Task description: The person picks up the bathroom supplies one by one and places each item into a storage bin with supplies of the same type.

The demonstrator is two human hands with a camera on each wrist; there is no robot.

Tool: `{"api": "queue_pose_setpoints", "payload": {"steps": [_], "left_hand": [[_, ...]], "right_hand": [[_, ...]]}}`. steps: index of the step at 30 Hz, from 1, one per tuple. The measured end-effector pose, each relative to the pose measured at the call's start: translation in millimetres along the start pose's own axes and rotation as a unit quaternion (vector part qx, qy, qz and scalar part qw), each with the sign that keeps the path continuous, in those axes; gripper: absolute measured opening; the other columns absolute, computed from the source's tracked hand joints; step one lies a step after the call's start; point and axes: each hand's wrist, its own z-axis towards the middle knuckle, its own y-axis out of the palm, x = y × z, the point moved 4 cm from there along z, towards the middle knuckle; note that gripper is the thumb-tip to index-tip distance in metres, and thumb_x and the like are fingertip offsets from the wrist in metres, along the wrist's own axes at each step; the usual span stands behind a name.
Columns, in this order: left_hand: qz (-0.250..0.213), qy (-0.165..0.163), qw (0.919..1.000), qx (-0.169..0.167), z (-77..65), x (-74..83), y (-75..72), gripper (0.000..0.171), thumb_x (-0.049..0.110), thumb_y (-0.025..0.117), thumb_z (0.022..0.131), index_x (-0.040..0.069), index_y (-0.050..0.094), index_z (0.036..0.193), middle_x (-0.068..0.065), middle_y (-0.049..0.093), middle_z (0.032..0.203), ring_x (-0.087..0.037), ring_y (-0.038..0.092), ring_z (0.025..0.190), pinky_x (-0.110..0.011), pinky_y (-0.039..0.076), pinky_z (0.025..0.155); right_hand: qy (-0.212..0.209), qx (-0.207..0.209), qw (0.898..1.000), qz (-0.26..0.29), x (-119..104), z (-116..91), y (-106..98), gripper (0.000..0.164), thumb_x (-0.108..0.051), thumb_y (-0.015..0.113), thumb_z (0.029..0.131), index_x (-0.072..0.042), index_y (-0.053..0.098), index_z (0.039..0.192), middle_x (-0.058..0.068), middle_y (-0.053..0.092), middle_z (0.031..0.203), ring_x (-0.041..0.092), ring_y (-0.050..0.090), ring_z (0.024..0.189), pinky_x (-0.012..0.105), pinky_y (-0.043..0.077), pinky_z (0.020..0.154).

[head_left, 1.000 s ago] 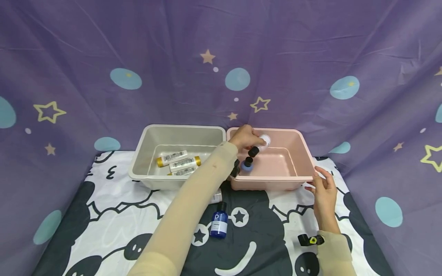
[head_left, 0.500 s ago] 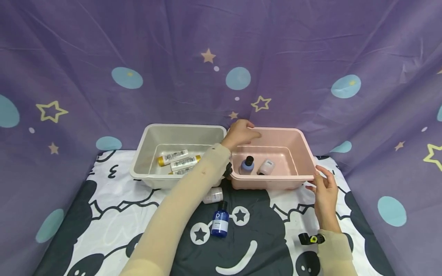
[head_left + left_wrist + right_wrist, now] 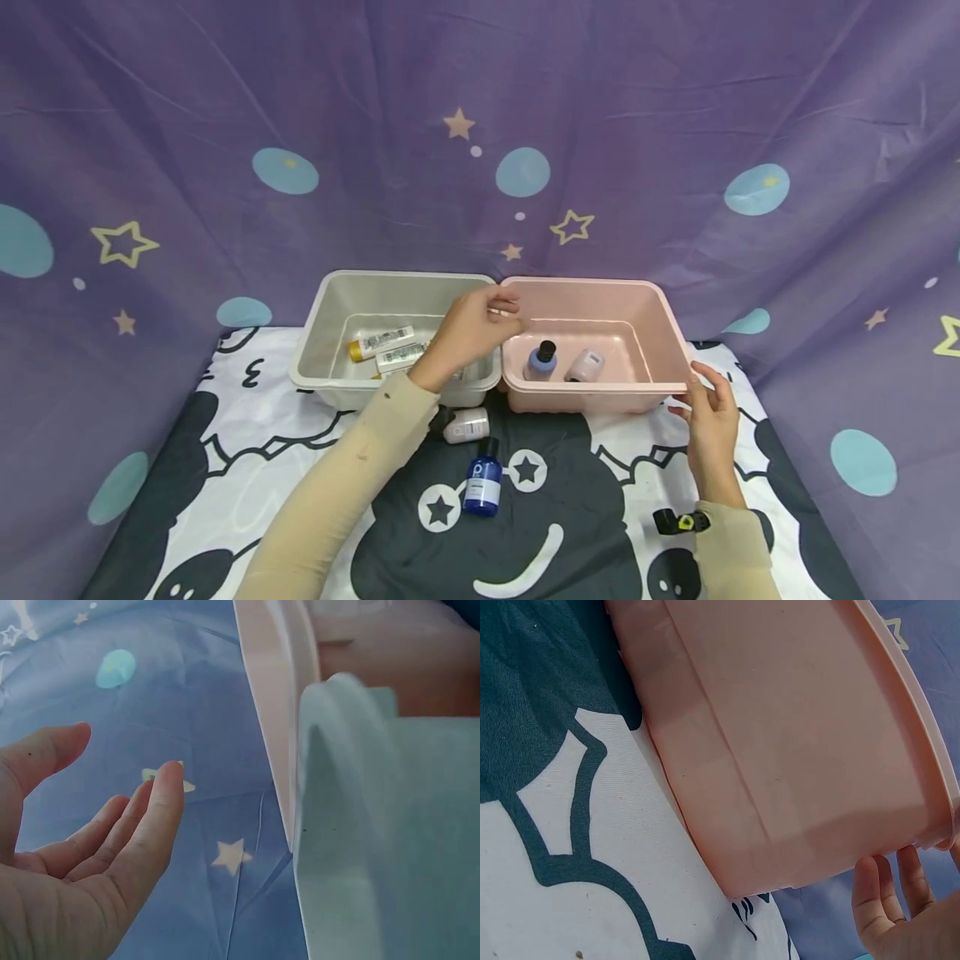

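Note:
My left hand (image 3: pixel 476 329) hovers over the meeting rims of the grey bin (image 3: pixel 397 387) and the pink bin (image 3: pixel 585 389). Its fingers are loosely bent and hold nothing, as the left wrist view also shows. With curled fingers my right hand (image 3: pixel 711 437) grips the pink bin's front right corner at the rim. Inside the pink bin, a periwinkle bottle (image 3: pixel 538 367) with a black cap leans by the left side, and a pale pink bottle (image 3: pixel 588 364) lies beside it. White tubes (image 3: pixel 386 341) with yellow caps lie in the grey bin, partly hidden by my left hand.
In front of the bins, a pale bottle (image 3: pixel 469 426) with a black cap lies on the patterned cloth (image 3: pixel 585 500). A dark blue bottle (image 3: pixel 482 486) with a white label lies nearer. Behind the bins hangs a purple curtain (image 3: pixel 622 100).
My left hand let go of the pale pink bottle in the pink bin, then drew back left towards the grey bin. My right hand stays at the pink bin's corner.

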Motion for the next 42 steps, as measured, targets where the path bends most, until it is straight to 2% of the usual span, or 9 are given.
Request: {"api": "queue_pose_setpoints", "payload": {"steps": [5,10,14,18,21,27,32,36,42], "left_hand": [[-0.02,0.005,0.9997,0.012,-34.6,-7.1,-5.6,0.044,0.024,0.077,0.088,0.007,0.065,0.126,-0.004,0.069,0.116,-0.014,0.068,0.096,-0.032,0.056,0.08],[-0.024,-0.001,0.9995,0.022,-67.5,-21.6,-4.2,0.045,0.024,0.078,0.088,0.005,0.065,0.127,-0.009,0.069,0.119,-0.015,0.069,0.095,-0.033,0.056,0.081],[-0.025,-0.02,0.999,0.03,-90.6,-37.3,0.2,0.041,0.023,0.08,0.087,0.008,0.067,0.123,-0.006,0.07,0.118,-0.014,0.07,0.095,-0.033,0.056,0.081],[-0.025,-0.039,0.9986,0.025,-110.9,-53.9,8.4,0.041,0.023,0.08,0.088,0.009,0.067,0.124,-0.004,0.07,0.116,-0.016,0.07,0.096,-0.032,0.056,0.081],[-0.031,-0.049,0.9982,0.017,-124.9,-67.5,16.2,0.042,0.023,0.079,0.088,0.007,0.066,0.125,-0.007,0.07,0.117,-0.018,0.07,0.097,-0.03,0.056,0.08],[-0.011,-0.061,0.9981,0.0,-142.9,-89.2,29.0,0.043,0.028,0.079,0.088,0.005,0.067,0.123,-0.009,0.07,0.115,-0.015,0.07,0.093,-0.029,0.056,0.078],[0.002,-0.09,0.9955,-0.028,-151.5,-103.6,41.5,0.046,0.029,0.079,0.088,0.001,0.065,0.122,-0.012,0.069,0.117,-0.021,0.07,0.094,-0.033,0.057,0.076],[0.013,-0.094,0.9946,-0.042,-157.7,-114.2,52.2,0.05,0.029,0.081,0.086,-0.001,0.065,0.122,-0.015,0.069,0.116,-0.026,0.07,0.093,-0.035,0.057,0.076],[0.023,-0.103,0.9932,-0.049,-162.7,-123.7,61.6,0.051,0.031,0.083,0.083,0.0,0.065,0.12,-0.013,0.069,0.113,-0.023,0.07,0.087,-0.035,0.057,0.072]], "right_hand": [[-0.002,-0.001,1.0,0.001,-1,-1,0,0.034,-0.022,0.066,0.099,-0.013,0.063,0.132,0.013,0.063,0.107,0.017,0.067,0.082,0.025,0.057,0.062],[0.0,-0.001,1.0,0.001,0,-2,0,0.034,-0.023,0.066,0.099,-0.014,0.063,0.132,0.012,0.063,0.105,0.017,0.067,0.082,0.025,0.056,0.061],[-0.003,-0.003,1.0,-0.001,0,-2,0,0.035,-0.024,0.066,0.099,-0.014,0.062,0.133,0.01,0.063,0.104,0.017,0.067,0.082,0.024,0.056,0.061],[-0.005,-0.002,1.0,-0.002,0,-3,0,0.036,-0.025,0.067,0.099,-0.014,0.062,0.133,0.011,0.064,0.105,0.017,0.067,0.082,0.024,0.056,0.061],[-0.004,-0.002,1.0,-0.003,0,-3,0,0.037,-0.026,0.067,0.098,-0.014,0.062,0.133,0.013,0.064,0.107,0.017,0.067,0.082,0.025,0.057,0.061],[0.001,-0.005,1.0,0.0,0,-4,0,0.038,-0.026,0.068,0.098,-0.014,0.062,0.134,0.013,0.063,0.108,0.017,0.067,0.082,0.026,0.057,0.062],[0.004,-0.003,1.0,0.001,1,-3,-1,0.039,-0.028,0.068,0.098,-0.015,0.062,0.134,0.01,0.063,0.107,0.016,0.067,0.082,0.026,0.057,0.062],[0.005,-0.003,1.0,0.004,2,-3,-1,0.038,-0.027,0.068,0.098,-0.015,0.062,0.134,0.011,0.063,0.107,0.017,0.067,0.082,0.026,0.057,0.062],[0.003,-0.003,1.0,0.005,1,-3,0,0.038,-0.026,0.067,0.098,-0.015,0.062,0.134,0.01,0.064,0.105,0.016,0.067,0.081,0.026,0.057,0.062]]}}
